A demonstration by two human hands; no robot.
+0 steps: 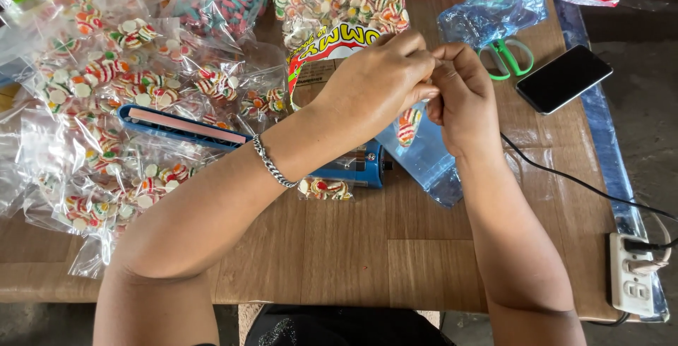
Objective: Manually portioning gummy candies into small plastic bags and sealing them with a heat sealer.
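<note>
Both hands, the left hand [378, 78] and the right hand [462, 99], pinch the mouth of a small clear bag [417, 145] holding a few candies. I judge the filling step is ending; next, the bag top must lie flat on the blue heat sealer [183, 127] at the left.

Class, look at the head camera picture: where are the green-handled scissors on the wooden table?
The green-handled scissors lie at the far right of the wooden table, partly under a crumpled clear blue plastic bag, just left of the black smartphone.

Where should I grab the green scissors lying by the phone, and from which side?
Take the green scissors by the handle loops, coming from the near side. Only the loops show; the blades lie hidden under the blue plastic bag, and the phone crowds their right.
</note>
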